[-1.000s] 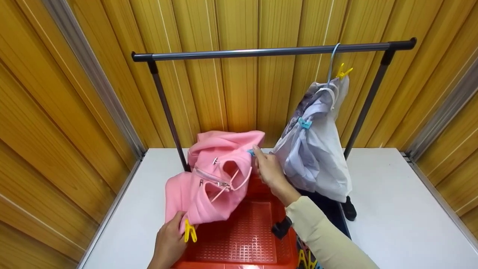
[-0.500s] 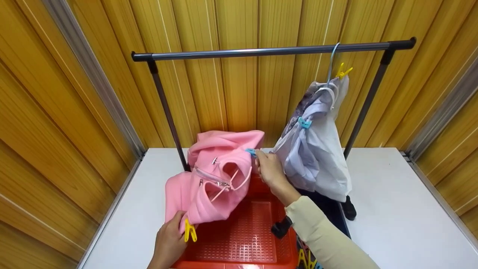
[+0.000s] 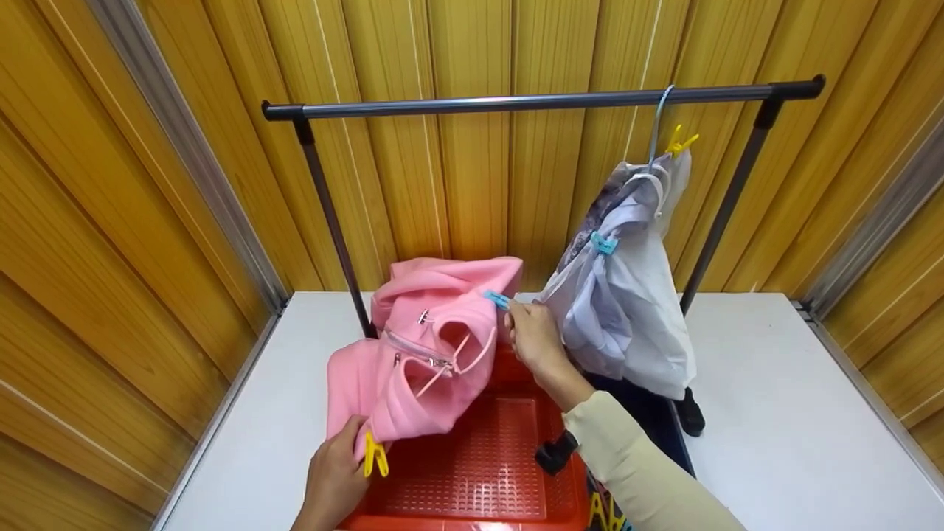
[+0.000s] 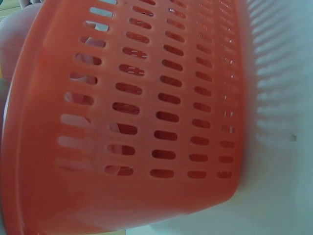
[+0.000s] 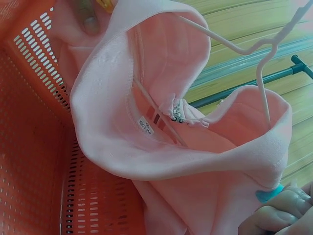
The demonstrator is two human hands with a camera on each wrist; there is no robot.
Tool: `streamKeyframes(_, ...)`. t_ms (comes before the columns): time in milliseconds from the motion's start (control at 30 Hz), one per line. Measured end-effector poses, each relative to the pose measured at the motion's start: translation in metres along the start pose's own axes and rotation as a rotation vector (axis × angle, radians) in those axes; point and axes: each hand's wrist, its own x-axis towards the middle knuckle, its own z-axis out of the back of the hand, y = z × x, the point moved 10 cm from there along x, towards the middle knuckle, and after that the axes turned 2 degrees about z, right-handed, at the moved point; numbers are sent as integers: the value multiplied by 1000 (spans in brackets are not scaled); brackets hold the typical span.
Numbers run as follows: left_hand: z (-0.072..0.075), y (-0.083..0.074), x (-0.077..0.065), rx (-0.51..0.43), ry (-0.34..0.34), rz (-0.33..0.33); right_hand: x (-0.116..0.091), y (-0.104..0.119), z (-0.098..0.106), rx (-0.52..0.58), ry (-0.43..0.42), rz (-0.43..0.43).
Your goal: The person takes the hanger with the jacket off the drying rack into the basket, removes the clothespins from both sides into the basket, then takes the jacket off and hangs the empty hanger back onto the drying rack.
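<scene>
My head view looked forward and down, sharing the pink garment (image 3: 417,339) with my close right-wrist view; my left-wrist view faced the red basket (image 4: 149,107) closely.

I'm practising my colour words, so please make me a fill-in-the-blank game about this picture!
1. The left hand grips a ____ garment with a zip.
2. The right hand is at a ____ clothespin.
3. The tabletop is ____.

Missing words: pink, blue, white.
</scene>
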Motion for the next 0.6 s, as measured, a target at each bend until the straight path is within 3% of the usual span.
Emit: streamKeyframes(600, -4, 4, 1, -3, 76, 75, -10, -1, 2, 44, 6, -3)
